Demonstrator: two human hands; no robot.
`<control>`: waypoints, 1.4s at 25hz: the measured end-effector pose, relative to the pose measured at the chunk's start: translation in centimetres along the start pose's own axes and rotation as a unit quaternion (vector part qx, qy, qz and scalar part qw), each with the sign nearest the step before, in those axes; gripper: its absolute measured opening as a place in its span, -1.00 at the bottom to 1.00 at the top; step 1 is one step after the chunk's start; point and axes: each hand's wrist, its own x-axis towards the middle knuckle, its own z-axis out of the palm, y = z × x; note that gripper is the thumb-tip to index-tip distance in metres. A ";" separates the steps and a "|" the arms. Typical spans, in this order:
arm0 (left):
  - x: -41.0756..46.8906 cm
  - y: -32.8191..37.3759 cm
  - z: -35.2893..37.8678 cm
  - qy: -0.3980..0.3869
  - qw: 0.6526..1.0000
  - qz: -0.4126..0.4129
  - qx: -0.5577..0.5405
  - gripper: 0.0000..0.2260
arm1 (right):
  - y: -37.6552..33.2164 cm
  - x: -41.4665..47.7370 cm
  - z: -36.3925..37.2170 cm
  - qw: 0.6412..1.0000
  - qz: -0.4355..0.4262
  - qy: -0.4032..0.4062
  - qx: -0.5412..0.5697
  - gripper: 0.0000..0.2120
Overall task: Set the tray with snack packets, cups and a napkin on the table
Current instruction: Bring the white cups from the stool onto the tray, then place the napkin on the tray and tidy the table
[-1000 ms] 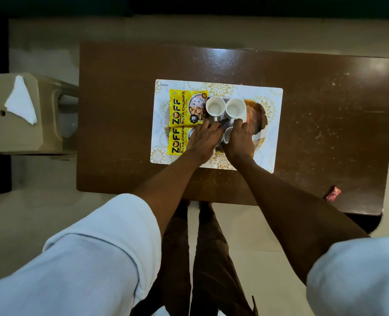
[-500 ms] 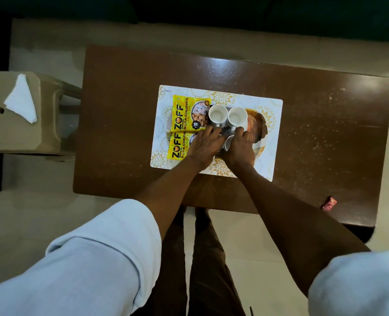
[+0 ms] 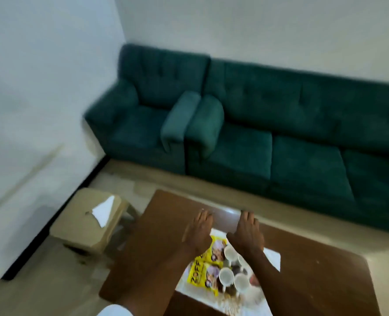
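Now the left grip (image 3: 199, 231) and the right grip (image 3: 248, 233) are hovering side by side over the brown surface (image 3: 166, 215), both released, fingers straight, holding nothing. Just behind them, towards the wrists, the tray (image 3: 235, 269) is sitting on a pale placemat (image 3: 273, 256). It is carrying yellow snack packets (image 3: 200, 277) and white cups (image 3: 226, 276). Well off the left grip's outer side, the napkin (image 3: 103, 210) is lying on a beige stool (image 3: 82, 226).

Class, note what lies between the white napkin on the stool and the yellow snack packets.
Between napkin and snack packets, the head view shows stool top, a floor gap, then bare brown table, partly hidden by the left hand.
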 end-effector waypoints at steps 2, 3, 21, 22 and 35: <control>2.0 -2.1 -8.7 0.039 0.999 -0.027 0.016 -0.21 | -5.9 3.1 -7.2 0.997 -0.064 0.051 0.001 -0.07; 2.7 -3.4 -13.0 0.071 0.996 -0.037 0.025 -0.18 | -8.8 4.4 -10.6 0.993 -0.091 0.076 0.004 -0.03; -11.0 -35.5 -39.0 0.270 0.925 -0.265 -0.035 -0.17 | -52.5 5.2 -15.7 0.914 -0.388 0.119 0.019 -0.08; -11.0 -38.0 -38.4 0.266 0.924 -0.272 -0.037 -0.17 | -54.6 5.8 -14.0 0.916 -0.386 0.108 0.016 -0.08; -5.5 -58.5 -5.8 0.021 0.887 -0.373 -0.273 -0.33 | -62.4 15.1 24.8 0.959 -0.243 -0.145 -0.018 -0.23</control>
